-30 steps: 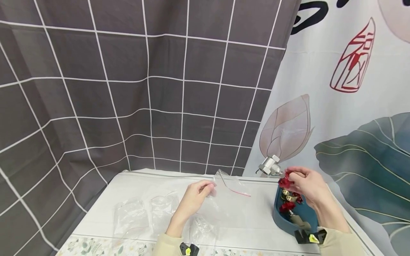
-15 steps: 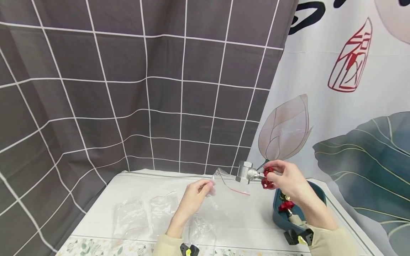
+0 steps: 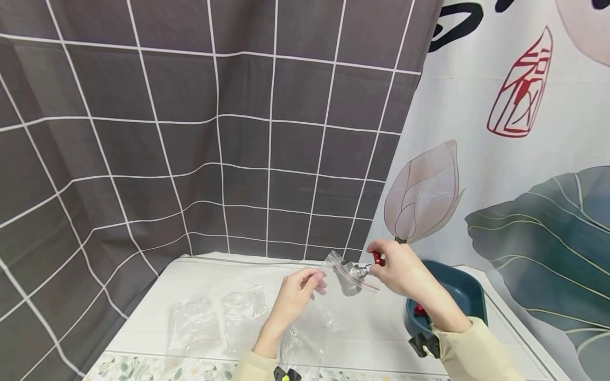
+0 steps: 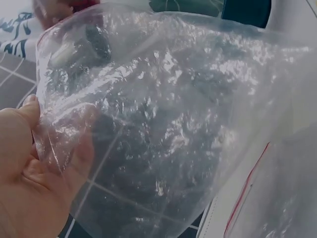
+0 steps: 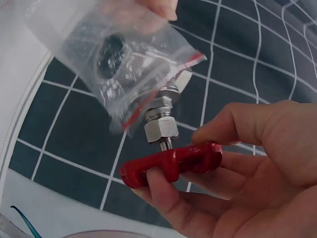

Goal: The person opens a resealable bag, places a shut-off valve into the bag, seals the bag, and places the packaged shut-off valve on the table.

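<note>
My right hand (image 3: 402, 272) grips a silver metal valve (image 5: 162, 130) by its red handwheel (image 5: 171, 163), fingers and thumb on the wheel's rim. The valve's body is inside the mouth of a clear zip bag (image 4: 158, 124), whose red seal line crosses over it in the right wrist view. At its edge near the mouth, my left hand (image 3: 295, 296) pinches the bag between thumb and fingers. Through the film in the left wrist view the valve shows blurred, and part of the right hand appears at the top left.
Several clear zip bags, one at the left (image 3: 195, 323) and one nearer the middle (image 3: 244, 312), lie on the white table (image 3: 371, 338). At the right stands a blue bin (image 3: 457, 283) with a red handwheel (image 3: 420, 310) showing inside, partly hidden by my right forearm. A grey checked curtain (image 3: 243, 137) hangs behind.
My right hand has carried the valve leftward from above the blue bin, and its silver body has entered the bag's mouth. The left hand has kept its hold with only a slight shift.
</note>
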Motion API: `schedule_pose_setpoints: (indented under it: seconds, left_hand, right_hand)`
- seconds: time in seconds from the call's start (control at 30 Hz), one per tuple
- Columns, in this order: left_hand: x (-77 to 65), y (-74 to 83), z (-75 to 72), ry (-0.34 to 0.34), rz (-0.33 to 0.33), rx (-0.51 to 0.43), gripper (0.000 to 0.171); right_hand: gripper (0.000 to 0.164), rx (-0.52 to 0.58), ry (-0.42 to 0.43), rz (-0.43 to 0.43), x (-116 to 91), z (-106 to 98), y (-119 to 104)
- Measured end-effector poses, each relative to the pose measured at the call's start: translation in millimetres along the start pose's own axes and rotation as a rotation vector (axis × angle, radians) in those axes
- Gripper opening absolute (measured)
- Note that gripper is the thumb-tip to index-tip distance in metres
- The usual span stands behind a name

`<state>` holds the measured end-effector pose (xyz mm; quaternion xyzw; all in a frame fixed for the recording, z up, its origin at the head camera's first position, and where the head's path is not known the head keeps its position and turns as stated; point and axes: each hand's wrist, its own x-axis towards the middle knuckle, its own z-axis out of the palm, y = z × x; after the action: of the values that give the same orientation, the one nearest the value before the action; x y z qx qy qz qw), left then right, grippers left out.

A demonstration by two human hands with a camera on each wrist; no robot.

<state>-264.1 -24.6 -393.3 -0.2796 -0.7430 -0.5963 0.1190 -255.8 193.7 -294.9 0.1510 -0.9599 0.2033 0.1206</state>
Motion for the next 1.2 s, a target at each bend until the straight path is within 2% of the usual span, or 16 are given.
schedule_pose_setpoints:
  seconds: [0.23,0.37,0.5,0.63,0.77,0.97,1.07,1.2]
  left_hand:
    - [-0.4,-6.9,8.6,-0.043,-0.032,-0.061,0.031]
    - [-0.5,-20.3,12.0,-0.114,-0.066,-0.095,0.043]
    - [-0.5,-32.6,18.0,-0.203,-0.062,-0.052,0.048]
    - [-0.9,-34.8,25.6,-0.237,-0.074,-0.008,0.056]
    - [-0.9,-30.1,30.2,-0.214,-0.074,-0.017,0.056]
    - [-2.3,-4.5,25.3,-0.198,-0.040,-0.125,0.051]
    - [-2.6,3.3,24.9,-0.205,-0.060,-0.178,0.051]
    - [-2.7,1.6,27.5,-0.224,-0.094,-0.225,0.054]
  right_hand:
    - [0.029,-0.029,-0.034,-0.060,2,10,-9]
    - [0.030,-0.038,-0.035,-0.084,1,14,-13]
    - [0.029,-0.029,-0.045,-0.147,0,18,-17]
    - [0.029,-0.026,-0.086,-0.196,-1,23,-20]
    - [0.029,-0.029,-0.106,-0.208,-3,26,-21]
    - [0.031,-0.019,-0.124,-0.249,-4,30,-22]
    - [0.030,-0.002,-0.135,-0.270,-3,34,-21]
    - [0.026,0.034,-0.153,-0.254,-4,35,-18]
